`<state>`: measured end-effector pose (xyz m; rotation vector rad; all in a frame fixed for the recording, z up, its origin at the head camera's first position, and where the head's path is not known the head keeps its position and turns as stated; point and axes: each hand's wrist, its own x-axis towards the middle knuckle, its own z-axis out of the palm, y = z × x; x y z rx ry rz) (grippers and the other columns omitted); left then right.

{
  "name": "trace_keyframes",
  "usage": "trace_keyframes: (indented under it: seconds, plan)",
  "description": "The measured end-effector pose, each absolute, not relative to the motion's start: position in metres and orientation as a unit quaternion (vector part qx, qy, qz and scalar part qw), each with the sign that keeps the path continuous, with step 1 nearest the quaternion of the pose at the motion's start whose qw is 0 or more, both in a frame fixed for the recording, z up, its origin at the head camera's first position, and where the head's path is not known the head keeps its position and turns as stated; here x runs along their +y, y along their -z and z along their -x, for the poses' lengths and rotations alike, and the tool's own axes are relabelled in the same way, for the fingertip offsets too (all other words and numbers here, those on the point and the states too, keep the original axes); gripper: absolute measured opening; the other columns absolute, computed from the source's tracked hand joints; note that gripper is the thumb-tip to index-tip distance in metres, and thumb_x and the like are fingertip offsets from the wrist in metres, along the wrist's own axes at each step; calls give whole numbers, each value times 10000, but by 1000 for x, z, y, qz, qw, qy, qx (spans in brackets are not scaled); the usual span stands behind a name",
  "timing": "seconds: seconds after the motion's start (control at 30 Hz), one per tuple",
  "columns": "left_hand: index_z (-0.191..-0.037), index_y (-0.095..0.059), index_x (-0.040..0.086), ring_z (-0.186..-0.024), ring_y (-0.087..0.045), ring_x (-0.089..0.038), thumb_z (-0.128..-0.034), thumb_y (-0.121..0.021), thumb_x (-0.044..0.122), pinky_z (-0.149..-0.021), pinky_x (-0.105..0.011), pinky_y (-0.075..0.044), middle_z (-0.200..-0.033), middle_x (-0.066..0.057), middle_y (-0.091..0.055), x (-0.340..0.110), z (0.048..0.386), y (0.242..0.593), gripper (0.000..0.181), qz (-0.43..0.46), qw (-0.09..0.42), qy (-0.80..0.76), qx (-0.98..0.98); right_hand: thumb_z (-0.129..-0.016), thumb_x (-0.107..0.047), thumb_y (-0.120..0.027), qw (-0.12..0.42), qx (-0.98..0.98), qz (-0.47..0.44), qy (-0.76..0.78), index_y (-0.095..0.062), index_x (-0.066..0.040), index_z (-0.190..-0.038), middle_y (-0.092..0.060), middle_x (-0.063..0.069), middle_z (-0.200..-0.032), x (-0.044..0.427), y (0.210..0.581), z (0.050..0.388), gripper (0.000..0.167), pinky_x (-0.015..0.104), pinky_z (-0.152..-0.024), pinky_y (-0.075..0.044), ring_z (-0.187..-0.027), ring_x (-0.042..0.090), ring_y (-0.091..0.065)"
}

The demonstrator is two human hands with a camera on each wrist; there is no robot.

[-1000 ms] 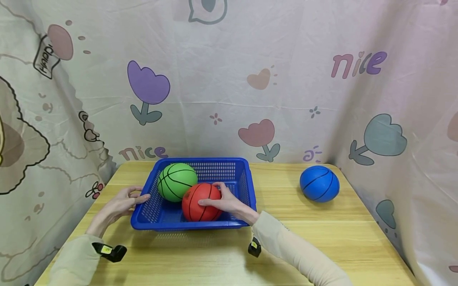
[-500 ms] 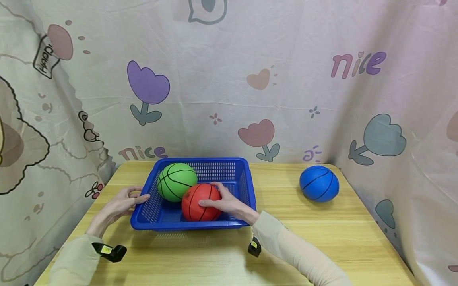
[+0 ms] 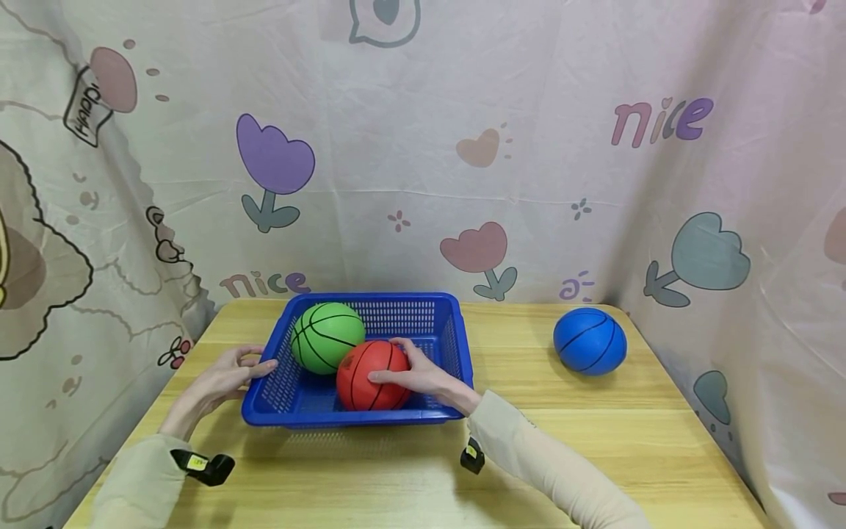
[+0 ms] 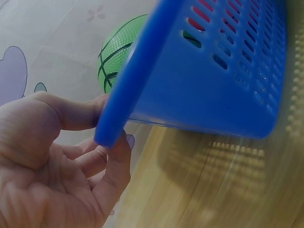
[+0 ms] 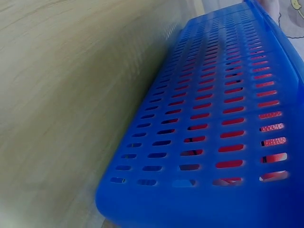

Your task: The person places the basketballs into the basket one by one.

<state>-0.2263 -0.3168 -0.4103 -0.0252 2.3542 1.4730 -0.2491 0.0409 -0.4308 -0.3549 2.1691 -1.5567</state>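
A blue plastic basket (image 3: 291,416) with slotted walls stands on the table. At its left end, my left hand (image 3: 228,373) pinches the rim; in the left wrist view the thumb (image 4: 78,114) lies over the rim with fingers beneath. Inside sit a green toy basketball (image 3: 327,334) at the back left and a red toy basketball (image 3: 363,386) in front, apparently touching. My right hand (image 3: 423,373) reaches over the basket's front right and grips the red ball, thumb on the near side, fingers on the far right. The right wrist view shows mostly the basket's slotted wall (image 5: 199,104), which largely hides that hand.
A blue toy basketball (image 3: 590,341) lies on the wooden table (image 3: 529,441), right of the basket and apart from it. Behind the table hangs a pale printed curtain (image 3: 396,147), which also runs down both sides. A small black camera sits on each wrist.
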Motion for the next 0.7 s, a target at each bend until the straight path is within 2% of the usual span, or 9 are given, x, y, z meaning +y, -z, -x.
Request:
trace_keyframes:
  seconds: [0.27, 0.43, 0.7]
  plan:
    - [-1506, -145, -149, -974, -690, -185, -1047, -541, 293, -836, -418, -618, -1384, -374, -512, -317, 227, 411, 751, 13, 176, -520, 836, -856, -379, -781, 226, 784, 128, 563, -368, -192, -1480, -563, 126, -1357, 42, 430, 249, 772, 501, -1016, -529, -1222, 280, -560]
    - [-1509, -125, -156, -1009, -683, -200, -1052, -527, 296, -869, -431, -613, -1431, -403, -445, -317, 226, 410, 758, 12, 178, -519, 836, -852, -401, -783, 228, 789, 129, 556, -348, -194, -1499, -546, 129, -1370, 43, 429, 250, 808, 504, -1027, -525, -1237, 280, -555]
    - [-1511, -117, -160, -1009, -680, -194, -1049, -530, 294, -877, -430, -611, -1447, -411, -421, -316, 225, 409, 769, 12, 178, -521, 835, -849, -461, -772, 189, 814, 157, 527, -329, -220, -1539, -366, 154, -1541, 64, 414, 247, 854, 574, -1113, -425, -1380, 364, -420]
